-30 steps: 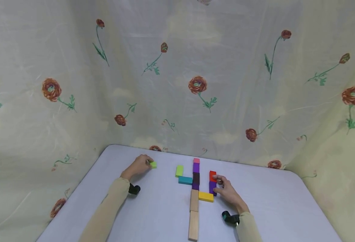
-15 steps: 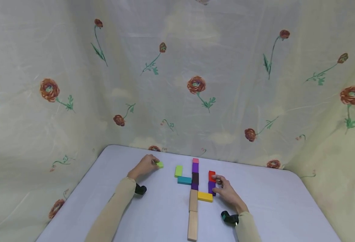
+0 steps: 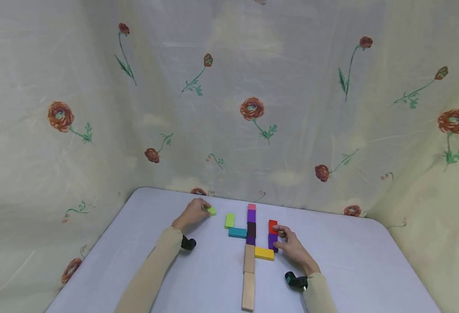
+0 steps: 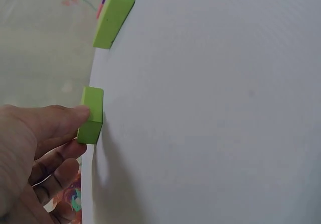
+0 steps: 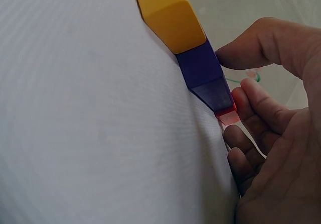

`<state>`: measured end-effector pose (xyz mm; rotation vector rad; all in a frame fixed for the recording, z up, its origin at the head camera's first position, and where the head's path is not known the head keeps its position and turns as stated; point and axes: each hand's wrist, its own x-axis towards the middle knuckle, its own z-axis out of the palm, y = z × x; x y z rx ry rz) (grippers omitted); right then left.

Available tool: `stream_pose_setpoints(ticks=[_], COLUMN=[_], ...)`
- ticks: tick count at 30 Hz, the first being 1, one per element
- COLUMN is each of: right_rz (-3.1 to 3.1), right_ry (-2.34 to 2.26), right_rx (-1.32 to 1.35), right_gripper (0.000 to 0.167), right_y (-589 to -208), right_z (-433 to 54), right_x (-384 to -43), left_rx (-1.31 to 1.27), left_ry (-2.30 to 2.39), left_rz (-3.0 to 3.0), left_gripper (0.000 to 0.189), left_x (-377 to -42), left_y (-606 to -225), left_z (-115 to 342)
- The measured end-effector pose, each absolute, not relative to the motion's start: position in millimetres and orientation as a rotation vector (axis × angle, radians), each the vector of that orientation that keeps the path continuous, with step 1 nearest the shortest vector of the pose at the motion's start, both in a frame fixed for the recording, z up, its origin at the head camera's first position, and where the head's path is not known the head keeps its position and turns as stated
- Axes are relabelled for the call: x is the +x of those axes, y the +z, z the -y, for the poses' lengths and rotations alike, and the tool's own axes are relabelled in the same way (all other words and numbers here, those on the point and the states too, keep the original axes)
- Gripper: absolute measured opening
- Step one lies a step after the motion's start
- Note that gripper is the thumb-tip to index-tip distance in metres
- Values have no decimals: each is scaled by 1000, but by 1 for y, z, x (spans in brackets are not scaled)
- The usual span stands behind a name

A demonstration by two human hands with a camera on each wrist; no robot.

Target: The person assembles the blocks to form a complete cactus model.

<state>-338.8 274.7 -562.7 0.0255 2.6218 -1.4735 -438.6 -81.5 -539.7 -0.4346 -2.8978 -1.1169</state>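
Observation:
My left hand (image 3: 193,212) pinches a light green block (image 4: 93,127) between thumb and fingers, just above or on the table at the back left. To its right lies another light green block (image 3: 230,221), joined to the end of a teal block (image 3: 237,233). Over on the right side, my right hand (image 3: 295,251) has its thumb at a purple block (image 5: 203,68) and a fingertip at a red block (image 3: 272,225). These two lie end to end, and the purple one meets a yellow block (image 3: 264,253).
A central line holds two plain wooden blocks (image 3: 248,278), a dark brown block (image 3: 251,229), purple blocks (image 3: 251,216) and a pink block (image 3: 251,207) at the far end. A white table (image 3: 350,261) carries everything. Behind it hangs a floral curtain (image 3: 292,87).
My left hand has moved right with the light green block, closer to the other green one. My right hand and the laid blocks stay in place; the head view shifts slightly.

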Motion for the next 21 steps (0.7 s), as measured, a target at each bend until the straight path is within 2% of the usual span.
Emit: stream_pose_setpoints(ticks=[21], right_rz=[-2642], right_ry=[-1469], right_rx=[24], right_gripper=[53], right_y=[-564], right_z=[-276], right_x=[-338], left_rx=[-509], left_ry=[-1188], left_rz=[2855], left_gripper=[26], left_x=[-450], left_y=[-537], left_z=[30])
